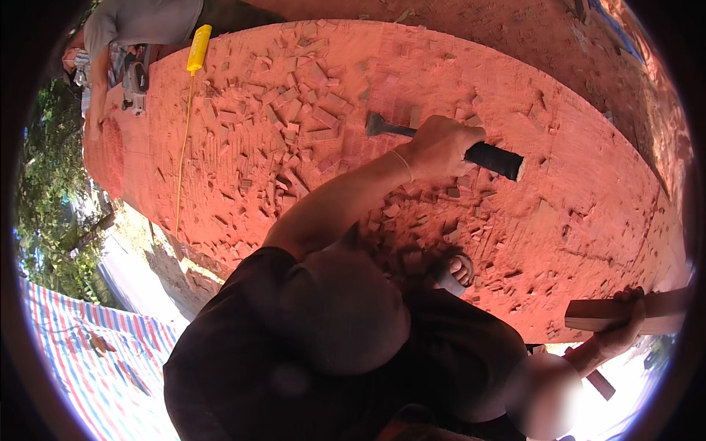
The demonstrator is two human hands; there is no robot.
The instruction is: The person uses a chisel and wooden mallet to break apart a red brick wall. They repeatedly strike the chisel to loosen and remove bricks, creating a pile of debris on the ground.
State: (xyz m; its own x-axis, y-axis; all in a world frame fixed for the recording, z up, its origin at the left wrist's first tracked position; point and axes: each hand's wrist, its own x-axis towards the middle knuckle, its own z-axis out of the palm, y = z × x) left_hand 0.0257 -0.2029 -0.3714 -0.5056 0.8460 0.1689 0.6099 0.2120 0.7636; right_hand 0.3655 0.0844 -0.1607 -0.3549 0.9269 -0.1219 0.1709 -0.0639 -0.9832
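My left hand point(443, 147) is wrapped round a chisel above the chip-strewn surface of a broad reddish wooden slab point(588, 198). The chisel's black-wrapped handle point(496, 160) sticks out on the right of the fist, and its dark, flared blade point(376, 124) points left. At the slab's near right edge, my right hand point(626, 323) grips a squared wooden block point(592, 314); its far end runs into the dark rim of the picture. Chisel and block are well apart. My sandalled foot point(456, 273) rests on the slab between the arms.
Loose wood chips point(294, 110) lie over the slab. A yellow oblong thing point(198, 48) with a yellow cord point(184, 147) crosses its left part. At the far left, another person point(147, 22) is beside a power tool point(135, 84). Striped sheeting point(95, 353) lies lower left.
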